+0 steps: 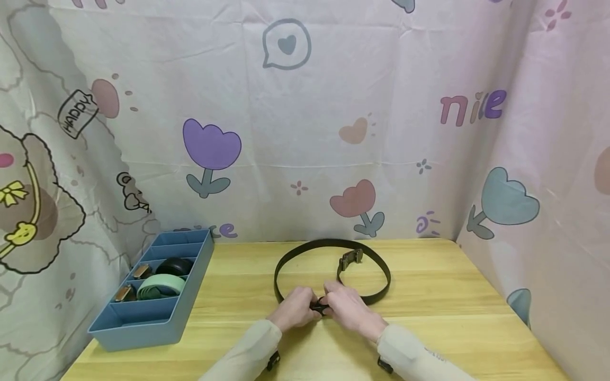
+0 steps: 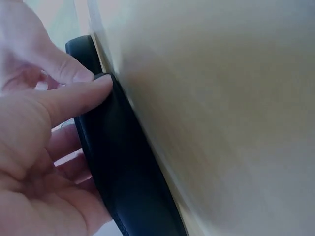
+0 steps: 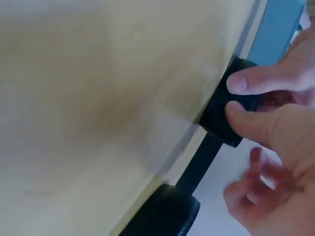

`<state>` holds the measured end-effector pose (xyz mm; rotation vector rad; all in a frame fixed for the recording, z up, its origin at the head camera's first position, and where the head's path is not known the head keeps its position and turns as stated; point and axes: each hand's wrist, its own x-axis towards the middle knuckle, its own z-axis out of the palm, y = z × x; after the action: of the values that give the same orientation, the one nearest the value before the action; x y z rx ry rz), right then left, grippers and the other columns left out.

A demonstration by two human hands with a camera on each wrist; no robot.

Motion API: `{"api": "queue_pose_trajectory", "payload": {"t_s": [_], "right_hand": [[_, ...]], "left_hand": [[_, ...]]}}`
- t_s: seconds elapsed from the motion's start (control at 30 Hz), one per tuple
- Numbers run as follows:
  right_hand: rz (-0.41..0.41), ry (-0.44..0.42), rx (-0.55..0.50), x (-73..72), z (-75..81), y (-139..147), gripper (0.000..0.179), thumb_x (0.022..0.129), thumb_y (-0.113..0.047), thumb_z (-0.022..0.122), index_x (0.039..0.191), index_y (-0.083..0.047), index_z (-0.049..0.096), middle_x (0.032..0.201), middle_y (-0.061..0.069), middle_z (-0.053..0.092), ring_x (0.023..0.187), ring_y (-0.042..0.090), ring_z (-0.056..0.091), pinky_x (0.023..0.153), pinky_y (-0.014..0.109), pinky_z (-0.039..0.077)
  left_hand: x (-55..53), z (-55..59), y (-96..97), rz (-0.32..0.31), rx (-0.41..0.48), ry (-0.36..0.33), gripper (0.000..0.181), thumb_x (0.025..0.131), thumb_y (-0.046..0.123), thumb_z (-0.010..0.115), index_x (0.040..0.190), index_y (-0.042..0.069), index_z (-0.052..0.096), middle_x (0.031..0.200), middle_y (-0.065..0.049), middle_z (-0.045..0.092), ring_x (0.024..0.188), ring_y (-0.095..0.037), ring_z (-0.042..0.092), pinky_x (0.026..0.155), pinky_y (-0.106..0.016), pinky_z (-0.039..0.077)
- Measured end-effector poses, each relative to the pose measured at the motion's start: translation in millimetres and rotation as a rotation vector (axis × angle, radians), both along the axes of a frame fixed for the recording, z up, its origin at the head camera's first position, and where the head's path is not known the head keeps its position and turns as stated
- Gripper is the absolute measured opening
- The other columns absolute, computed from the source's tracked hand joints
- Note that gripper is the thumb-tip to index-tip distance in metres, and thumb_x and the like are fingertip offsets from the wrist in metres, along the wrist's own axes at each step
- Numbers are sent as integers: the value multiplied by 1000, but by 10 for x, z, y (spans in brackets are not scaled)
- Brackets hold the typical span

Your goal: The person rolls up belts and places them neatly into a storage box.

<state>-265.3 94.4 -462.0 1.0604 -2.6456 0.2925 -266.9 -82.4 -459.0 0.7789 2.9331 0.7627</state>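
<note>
A black leather belt (image 1: 329, 243) lies in a wide loop on the wooden table, its metal buckle (image 1: 351, 258) inside the loop on the right. At the loop's near side, my left hand (image 1: 296, 308) and right hand (image 1: 351, 313) meet over the strap. In the left wrist view, my left hand (image 2: 29, 142) pinches the belt (image 2: 125, 162) with the thumb on its face and fingers behind. The right wrist view shows my right hand (image 3: 290, 140) pinching a short folded part of the belt (image 3: 219, 115), both thumbs close together on it.
On the left of the table (image 1: 429, 328) stands a blue divided tray (image 1: 194, 296). It holds a coiled black belt (image 1: 175, 266) and a coiled light green belt (image 1: 161, 286), both with gold-coloured buckles. A patterned curtain (image 1: 295, 132) hangs behind and along both sides.
</note>
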Motion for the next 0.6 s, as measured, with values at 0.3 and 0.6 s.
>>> {"api": "queue_pose_trajectory", "payload": {"t_s": [0.3,0.6], "right_hand": [[102,-101,11,-60,-17,123,7,88,-14,71,93,-16,75,83,-6,65,71,1,56,61,17,48],[342,-101,31,-204,21,266,10,91,-19,68,97,-20,75,95,-11,66,86,-6,57,77,9,47]], "left_hand": [[-118,-12,-43,-160,-25,-45,19,77,18,83,90,22,70,72,12,58,65,-3,48,61,-19,41],[-200,17,-65,-335,-69,-15,27,78,19,83,99,25,68,92,17,64,81,0,55,74,-16,45]]}}
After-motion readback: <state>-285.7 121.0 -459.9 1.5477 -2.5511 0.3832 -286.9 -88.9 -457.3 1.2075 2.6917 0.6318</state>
